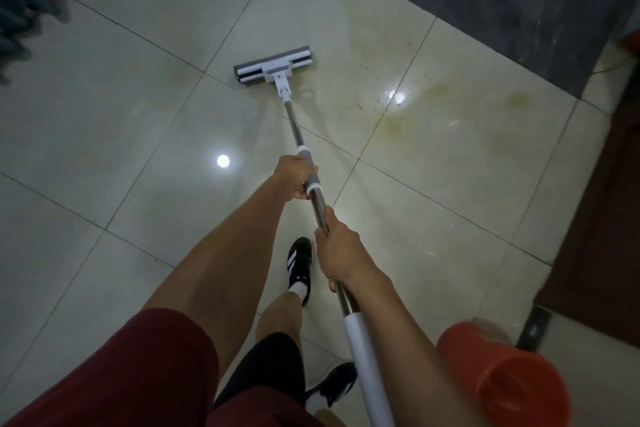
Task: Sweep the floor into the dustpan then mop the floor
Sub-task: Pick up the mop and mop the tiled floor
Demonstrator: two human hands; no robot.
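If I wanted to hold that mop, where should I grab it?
Grab the mop on its long pole, from above, with two hands spaced apart. The left hand wraps the grey sleeve further down and the right hand grips the shiny metal higher up. The pole slants down to the flat head on the floor, so that spread probably steers best.

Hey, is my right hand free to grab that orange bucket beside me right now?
Probably not as things stand. The right hand is closed around the mop handle, as is the left hand. The orange bucket sits low by your right forearm with nothing between; you'd need to let go first.
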